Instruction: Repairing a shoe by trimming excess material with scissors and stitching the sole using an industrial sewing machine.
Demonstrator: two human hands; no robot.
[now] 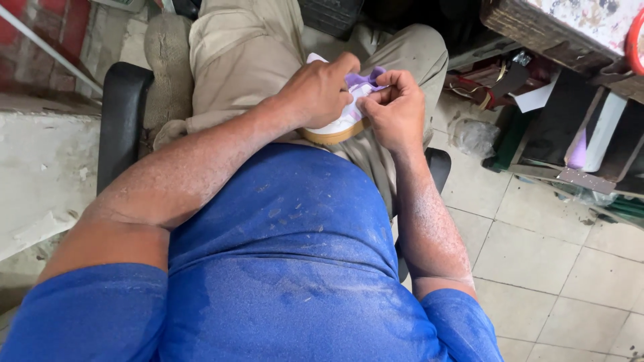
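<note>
Shoe sits on your lap, white upper with a tan sole edge, and both hands are bunched over it. Your left hand is curled down on top, clamping it steady, while your right hand pinches the purple trim between thumb and fingertips. I'd say keep that left grip firm and work the trim in short bits, pulling it flat so it doesn't pucker. Trim looks thin and floppy, the sole stiffer and smooth. Your forearms and blue shirt are dusty. Black chair arm is off to your left, pale floor tiles to the right.
</note>
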